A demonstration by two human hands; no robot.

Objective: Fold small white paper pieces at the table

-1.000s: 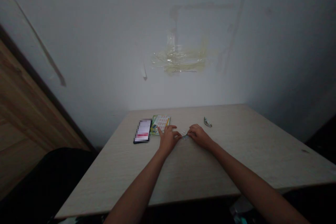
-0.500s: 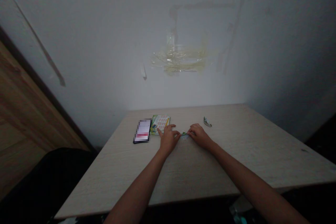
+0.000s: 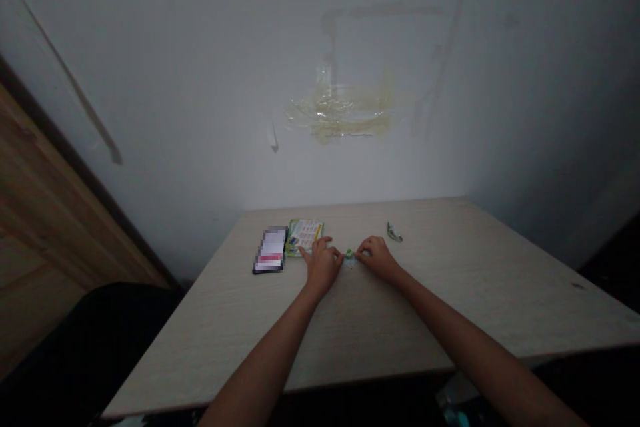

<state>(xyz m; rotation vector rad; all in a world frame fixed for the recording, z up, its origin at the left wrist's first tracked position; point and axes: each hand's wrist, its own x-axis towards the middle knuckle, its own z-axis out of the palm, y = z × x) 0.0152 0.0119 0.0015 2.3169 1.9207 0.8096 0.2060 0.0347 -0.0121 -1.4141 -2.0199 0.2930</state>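
Note:
Between my two hands, low over the tabletop, is a small green-and-white piece point(image 3: 349, 255), perhaps paper or wrapper; its exact kind is too small to tell. My left hand point(image 3: 323, 267) pinches its left end between thumb and forefinger, the other fingers partly spread. At its right end, the fingertips of my right hand point(image 3: 379, 258) are closed in a pinch. A green and white printed packet point(image 3: 304, 233) lies just beyond my left hand, which overlaps its near right corner. Past my right hand rests a narrow folded green-and-white strip point(image 3: 394, 232).
A phone point(image 3: 271, 250) with a lit, blurred screen lies left of the packet. The pale wooden table point(image 3: 390, 340) meets a wall with clear tape point(image 3: 350, 113) on it. A wooden panel point(image 3: 60, 193) and a dark object point(image 3: 100, 333) stand at the left.
The small piece between my fingers now shows more green and looks more bunched up. My hands have barely moved, and the things on the table lie as before.

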